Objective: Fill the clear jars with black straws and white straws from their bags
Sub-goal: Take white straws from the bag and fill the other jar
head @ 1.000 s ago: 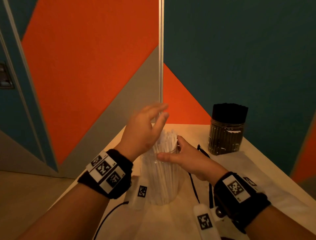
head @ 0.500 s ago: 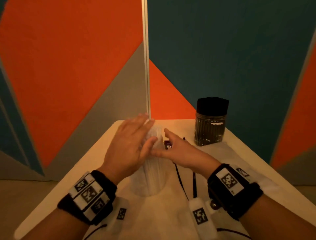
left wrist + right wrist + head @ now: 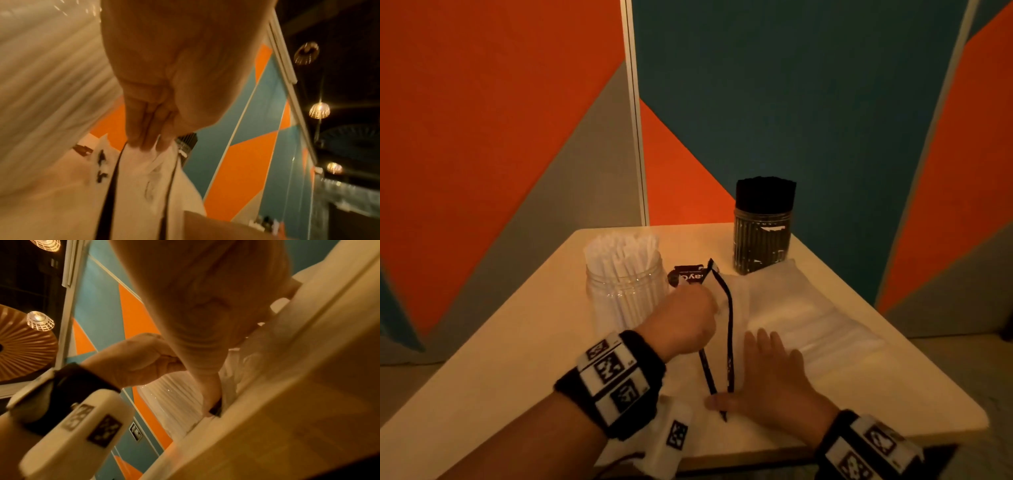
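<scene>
A clear jar [image 3: 626, 291] packed with white straws [image 3: 619, 253] stands at the left of the table, untouched. At the back right stands a second jar [image 3: 762, 240], full of black straws [image 3: 765, 193]. A flat clear plastic bag [image 3: 791, 308] with black strips [image 3: 729, 329] lies between them. My left hand [image 3: 688, 318] is curled and pinches the bag's crumpled plastic [image 3: 158, 155] near its upper end. My right hand [image 3: 767, 377] lies flat on the bag with straight fingers. Its thumb [image 3: 209, 395] presses the lower end of a black strip.
The light wooden table [image 3: 517, 359] ends close to my wrists, and its right edge falls off just past the bag. A dark printed label [image 3: 688, 275] lies beside the white-straw jar. Orange, teal and grey wall panels [image 3: 825, 102] stand right behind the table.
Both hands have left the white-straw jar and dropped to the right onto the bag. The left hand has closed on the plastic. The right hand has flattened on it.
</scene>
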Tool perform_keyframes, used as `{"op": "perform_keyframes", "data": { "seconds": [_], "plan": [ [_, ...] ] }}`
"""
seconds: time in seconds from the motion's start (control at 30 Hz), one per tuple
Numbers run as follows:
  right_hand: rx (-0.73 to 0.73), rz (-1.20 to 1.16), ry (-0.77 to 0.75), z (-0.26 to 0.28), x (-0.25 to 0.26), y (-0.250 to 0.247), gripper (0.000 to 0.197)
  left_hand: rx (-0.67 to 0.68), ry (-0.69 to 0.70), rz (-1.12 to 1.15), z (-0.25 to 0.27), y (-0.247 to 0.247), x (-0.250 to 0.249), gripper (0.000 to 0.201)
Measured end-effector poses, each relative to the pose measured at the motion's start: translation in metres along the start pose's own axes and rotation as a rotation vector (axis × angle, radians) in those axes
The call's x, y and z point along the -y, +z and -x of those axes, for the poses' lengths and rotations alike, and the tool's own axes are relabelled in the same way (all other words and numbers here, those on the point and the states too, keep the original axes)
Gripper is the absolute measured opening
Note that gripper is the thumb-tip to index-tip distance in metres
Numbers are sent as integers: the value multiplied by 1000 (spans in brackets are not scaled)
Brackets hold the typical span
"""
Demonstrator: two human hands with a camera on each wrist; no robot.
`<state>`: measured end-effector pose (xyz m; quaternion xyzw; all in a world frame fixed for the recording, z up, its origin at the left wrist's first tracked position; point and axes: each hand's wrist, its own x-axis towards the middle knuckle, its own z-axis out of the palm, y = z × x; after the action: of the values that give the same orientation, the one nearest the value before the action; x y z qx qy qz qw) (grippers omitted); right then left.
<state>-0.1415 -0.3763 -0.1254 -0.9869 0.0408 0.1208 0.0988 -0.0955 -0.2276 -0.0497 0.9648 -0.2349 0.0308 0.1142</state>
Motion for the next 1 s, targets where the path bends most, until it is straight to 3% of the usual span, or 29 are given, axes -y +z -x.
{"op": "perform_keyframes", "data": {
  "seconds": [0.1, 0.27, 0.4, 0.5, 0.6, 0.67, 0.77, 0.87, 1.0],
  "plan": [
    [-10, -13, -29, 2, -8, 2, 142, 212, 12, -68, -16, 19, -2, 24],
    [-22, -72, -102, 6, -19, 7, 139, 202, 37, -69, -50, 33, -13, 17],
    [-36, -100, -181, 6, -27, 9, 133, 323, 67, -52, -69, 37, -26, 27],
    [-66, -104, -204, 5, -34, 11, 140, 393, 81, -73, -77, 37, -33, 37],
    [-86, -2, -162, 4, -39, 11, 150, 474, 106, -91, -83, 41, -38, 29],
    [-100, -14, -147, 3, -42, 12, 152, 526, 72, -62, -85, 44, -38, 16],
    [-118, -117, -145, 3, -47, 12, 150, 600, -24, -17, -85, 43, -38, 21],
    [-131, -164, -148, 2, -49, 12, 151, 659, -90, 109, -83, 43, -40, 14],
    [-160, -179, -158, 2, -50, 14, 149, 667, -94, 164, -79, 42, -43, 20]
  ]
}}
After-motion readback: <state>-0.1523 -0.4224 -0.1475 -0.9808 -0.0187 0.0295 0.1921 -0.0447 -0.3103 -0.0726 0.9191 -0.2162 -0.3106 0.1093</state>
